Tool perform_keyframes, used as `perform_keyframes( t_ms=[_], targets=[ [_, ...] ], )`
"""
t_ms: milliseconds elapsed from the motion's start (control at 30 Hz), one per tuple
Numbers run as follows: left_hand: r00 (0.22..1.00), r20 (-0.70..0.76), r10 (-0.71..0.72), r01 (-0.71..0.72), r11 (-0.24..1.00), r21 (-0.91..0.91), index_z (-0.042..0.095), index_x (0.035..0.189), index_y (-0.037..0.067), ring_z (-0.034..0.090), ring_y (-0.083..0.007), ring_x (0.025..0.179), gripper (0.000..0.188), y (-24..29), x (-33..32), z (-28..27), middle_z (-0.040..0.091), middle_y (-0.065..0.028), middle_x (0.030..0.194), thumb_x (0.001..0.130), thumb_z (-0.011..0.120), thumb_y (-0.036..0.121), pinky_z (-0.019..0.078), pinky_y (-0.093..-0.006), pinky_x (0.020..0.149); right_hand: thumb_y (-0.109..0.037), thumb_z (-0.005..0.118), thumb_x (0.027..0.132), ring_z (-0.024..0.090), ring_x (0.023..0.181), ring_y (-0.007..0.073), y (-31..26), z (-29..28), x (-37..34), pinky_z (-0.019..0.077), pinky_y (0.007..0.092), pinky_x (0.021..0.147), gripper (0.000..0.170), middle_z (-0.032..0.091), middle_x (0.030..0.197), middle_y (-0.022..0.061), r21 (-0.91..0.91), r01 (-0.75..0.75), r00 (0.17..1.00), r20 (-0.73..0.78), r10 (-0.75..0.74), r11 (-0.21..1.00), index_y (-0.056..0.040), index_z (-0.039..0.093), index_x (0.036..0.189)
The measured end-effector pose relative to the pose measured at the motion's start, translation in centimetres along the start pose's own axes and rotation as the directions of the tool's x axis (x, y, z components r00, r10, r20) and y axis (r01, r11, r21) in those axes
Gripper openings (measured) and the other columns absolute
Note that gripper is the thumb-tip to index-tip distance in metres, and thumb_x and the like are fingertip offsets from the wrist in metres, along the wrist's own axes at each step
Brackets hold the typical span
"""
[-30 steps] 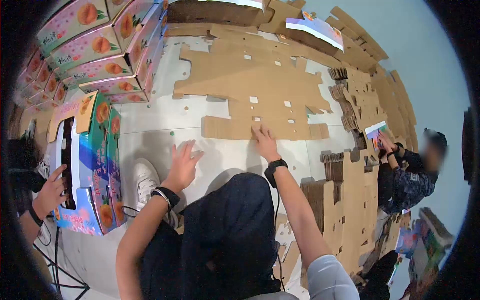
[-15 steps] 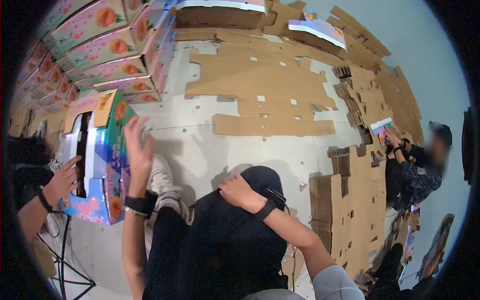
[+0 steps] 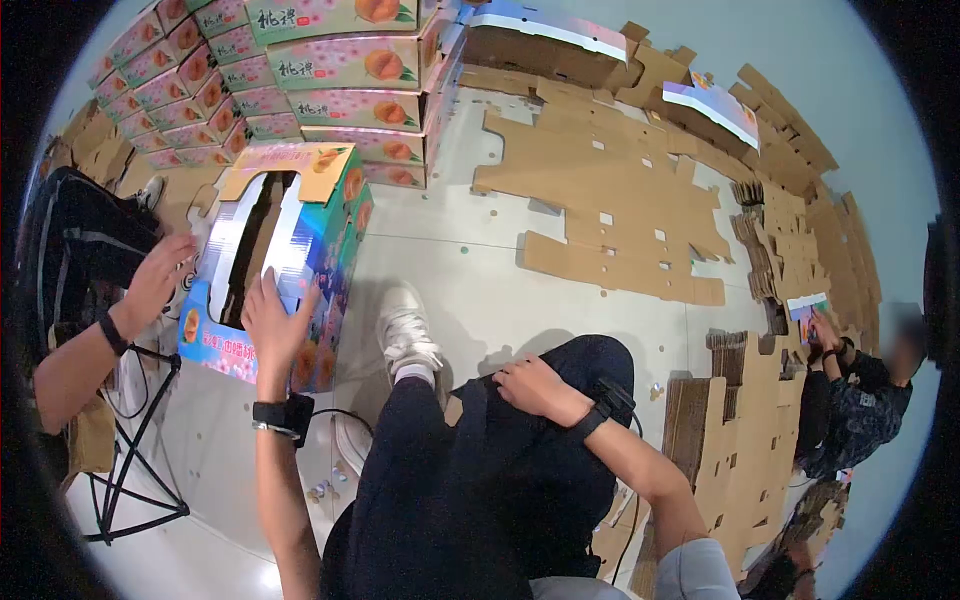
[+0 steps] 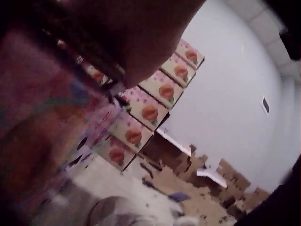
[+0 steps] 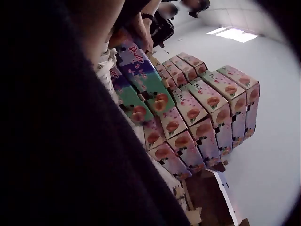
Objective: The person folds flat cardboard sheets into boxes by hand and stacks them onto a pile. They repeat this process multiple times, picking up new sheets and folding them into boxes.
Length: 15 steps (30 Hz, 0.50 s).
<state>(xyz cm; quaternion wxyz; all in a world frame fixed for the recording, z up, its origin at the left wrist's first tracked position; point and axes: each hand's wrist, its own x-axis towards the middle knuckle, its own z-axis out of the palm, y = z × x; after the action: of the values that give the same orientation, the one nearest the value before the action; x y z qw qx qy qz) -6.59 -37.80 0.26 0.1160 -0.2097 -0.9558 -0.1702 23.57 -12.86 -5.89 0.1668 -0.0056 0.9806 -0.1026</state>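
A printed peach carton (image 3: 335, 235) stands to the left in the head view, with white top flaps and a long dark slot in its top. My left hand (image 3: 278, 325) is over the near side of that top, fingers extended along the white flap beside the slot. In the left wrist view, the printed cardboard surface (image 4: 33, 89) fills the dim left side. My right hand (image 3: 540, 388) rests on my dark-trousered knee, fingers loosely bent and holding nothing. Another person's hand (image 3: 155, 285) is close to the carton's left edge.
Stacked peach cartons (image 3: 350, 70) rise behind. A flat cardboard blank (image 3: 610, 180) lies on the floor ahead. Piles of flat cardboard (image 3: 745, 430) stand to the right, near a seated person (image 3: 860, 410). A black folding frame (image 3: 135, 450) stands at lower left.
My left hand has gone from above the floor to the carton top. My right hand has left the flat cardboard for my knee. The view has turned left; the other person's hand has come off the slot.
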Motion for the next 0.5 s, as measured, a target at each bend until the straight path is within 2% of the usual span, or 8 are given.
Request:
perform_keyframes(
  t_ms=[33,67,133,233,333,400,433,500],
  targets=[
    [0.998,-0.046,0.053,-0.048,0.994,0.101,0.041,0.132,0.001,0.042,-0.0364,0.122,0.074,0.1,0.2,0.2,0.046,-0.0202,0.13,0.079,0.066,0.046,0.0334,-0.0473,0.1,-0.026,0.057,0.087,0.063,0.09,0.0267,-0.2,-0.3,0.0,0.0452,0.038,0.083,0.024,0.065,0.091,0.0085,-0.004,0.001,1.0,0.0,-0.001,1.0,-0.0099,0.066,0.102],
    [0.997,-0.05,0.052,-0.047,0.994,0.099,0.041,0.132,0.001,0.042,-0.0364,0.122,0.074,0.1,0.5,0.2,0.046,-0.0202,0.13,0.079,0.066,0.046,0.0334,-0.0473,0.1,-0.025,0.057,0.087,0.063,0.089,0.0264,-0.4,-0.6,0.1,0.0452,0.0379,0.083,0.023,0.065,0.09,0.0083,-0.03,-0.003,1.0,0.008,0.003,1.0,-0.0098,0.066,0.102],
    [0.999,0.041,-0.033,0.03,0.996,0.086,0.042,0.132,0.005,0.044,-0.0362,0.118,0.079,0.8,1.2,-0.1,0.048,-0.0188,0.124,0.071,0.072,0.046,0.0347,-0.0481,0.097,-0.025,0.058,0.086,0.063,0.089,0.0262,-0.6,-0.4,0.1,0.0452,0.0377,0.083,0.023,0.065,0.09,0.008,-0.055,-0.012,1.0,0.011,0.013,0.998,-0.0098,0.066,0.102],
    [0.998,0.046,-0.053,0.054,0.999,-0.001,0.045,0.128,0.01,0.046,-0.0361,0.112,0.076,1.7,1.4,-1.6,0.05,-0.0174,0.117,0.065,0.078,0.039,0.0361,-0.0471,0.094,-0.023,0.058,0.086,0.062,0.088,0.0263,-0.9,0.8,0.0,0.0453,0.0372,0.083,0.021,0.065,0.089,0.008,-0.012,-0.007,0.998,-0.057,0.006,1.0,-0.009,0.066,0.099],
    [1.0,0.011,0.01,-0.01,0.999,-0.049,0.048,0.122,0.013,0.046,-0.0357,0.109,0.071,0.8,-0.2,-2.7,0.049,-0.0163,0.114,0.063,0.081,0.035,0.0371,-0.0468,0.091,-0.023,0.059,0.085,0.063,0.088,0.0254,-1.5,0.1,-0.2,0.0454,0.0358,0.082,0.019,0.064,0.088,0.0076,-0.106,0.038,0.99,-0.129,-0.052,0.994,-0.0091,0.066,0.097],
    [1.0,0.002,0.024,-0.024,0.997,-0.07,0.048,0.117,0.012,0.045,-0.0359,0.109,0.068,0.9,-2.2,-4.0,0.048,-0.0162,0.114,0.06,0.081,0.03,0.0363,-0.0459,0.092,-0.017,0.059,0.08,0.063,0.082,0.0265,-2.0,-0.7,-0.6,0.0493,0.0397,0.069,0.016,0.063,0.088,0.0107,0.005,0.085,0.963,-0.258,-0.081,0.996,-0.0073,0.062,0.092],
    [0.997,-0.023,0.076,-0.077,0.995,-0.067,0.048,0.114,0.011,0.045,-0.0368,0.109,0.066,0.8,-3.3,-4.7,0.049,-0.0169,0.113,0.06,0.08,0.031,0.0364,-0.0464,0.092,-0.017,0.059,0.08,0.063,0.082,0.0265,-2.4,-1.7,-0.7,0.0493,0.0397,0.069,0.016,0.063,0.088,0.0107,0.006,0.077,0.962,-0.264,-0.073,0.997,-0.0073,0.062,0.092],
    [0.99,-0.048,0.131,-0.134,0.989,-0.063,0.049,0.112,0.011,0.046,-0.0376,0.108,0.063,1.1,-5.4,-6.4,0.049,-0.0177,0.112,0.06,0.079,0.031,0.0364,-0.0469,0.092,-0.021,0.063,0.082,0.063,0.09,0.0273,-3.1,-4.9,-0.7,0.0469,0.0388,0.085,0.037,0.061,0.105,0.0112,0.198,-0.004,0.943,-0.326,0.069,0.98,-0.0055,0.057,0.116]
  ],
)
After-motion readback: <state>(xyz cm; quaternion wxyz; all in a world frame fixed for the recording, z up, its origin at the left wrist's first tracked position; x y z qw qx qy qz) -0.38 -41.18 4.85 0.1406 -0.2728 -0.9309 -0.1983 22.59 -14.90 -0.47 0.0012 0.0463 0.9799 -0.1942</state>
